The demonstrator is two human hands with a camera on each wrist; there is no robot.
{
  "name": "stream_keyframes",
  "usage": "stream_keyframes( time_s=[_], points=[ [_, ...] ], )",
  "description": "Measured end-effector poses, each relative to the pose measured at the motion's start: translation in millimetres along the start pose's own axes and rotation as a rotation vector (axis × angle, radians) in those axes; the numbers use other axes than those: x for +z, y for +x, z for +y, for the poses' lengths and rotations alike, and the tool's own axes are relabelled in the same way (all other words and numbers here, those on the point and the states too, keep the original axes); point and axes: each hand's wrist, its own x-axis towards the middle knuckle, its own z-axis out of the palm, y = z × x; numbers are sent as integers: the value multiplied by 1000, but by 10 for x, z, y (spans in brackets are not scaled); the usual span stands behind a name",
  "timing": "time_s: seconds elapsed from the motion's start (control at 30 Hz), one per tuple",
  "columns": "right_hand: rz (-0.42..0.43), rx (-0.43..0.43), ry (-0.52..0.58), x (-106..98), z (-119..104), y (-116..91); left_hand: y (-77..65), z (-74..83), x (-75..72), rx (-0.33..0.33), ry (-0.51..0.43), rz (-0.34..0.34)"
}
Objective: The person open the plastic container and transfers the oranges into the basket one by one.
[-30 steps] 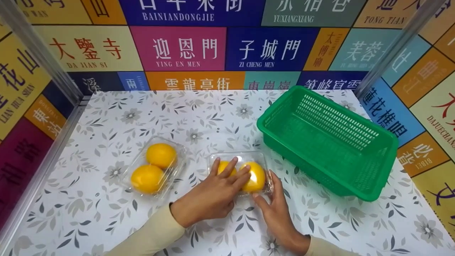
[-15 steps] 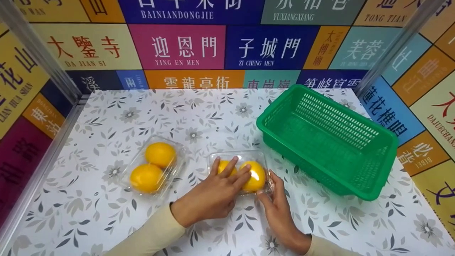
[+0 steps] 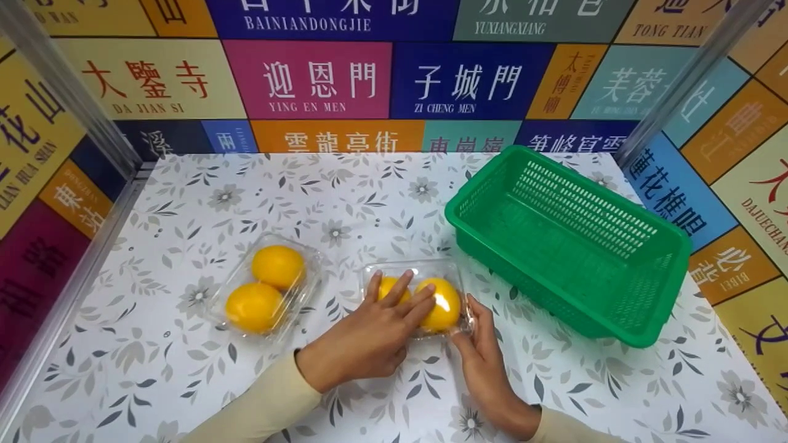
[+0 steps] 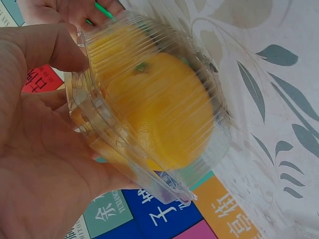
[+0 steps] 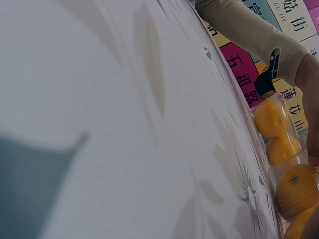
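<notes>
A clear plastic clamshell box with two yellow-orange oranges inside lies on the table in front of me. My left hand rests on its lid with fingers spread and fairly straight. At the box's right end, my right hand grips the corner between thumb and fingers. In the left wrist view the box shows from the side, an orange with a green stem end visible through ribbed plastic. A second clear box with two oranges sits to the left, untouched.
A green slotted plastic basket stands to the right behind my right hand, nothing inside it. The white table has a leaf and flower print. Panels with printed characters wall the back and sides, with metal posts at the corners.
My right thumb has shifted slightly right along the front edge of the box, closer to the corner. My left hand and both boxes have stayed put.
</notes>
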Motion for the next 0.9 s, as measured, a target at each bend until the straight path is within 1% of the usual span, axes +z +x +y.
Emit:
stream_keyframes(
  time_s=[0.2,0.43,0.6,0.8,0.9],
  points=[
    [14,-57,21,-31,19,14,1,-3,-1,-5,-14,-5],
    [-5,-53,16,-44,44,30,-2,-10,-15,-6,-38,-12],
    [-3,-44,17,-44,36,28,-4,-14,-17,-4,-46,-12],
    [-13,-45,29,-48,28,28,2,-6,-20,-11,-34,-27],
    [-16,-56,28,-53,38,32,15,10,-36,-20,-19,-48]
  ],
)
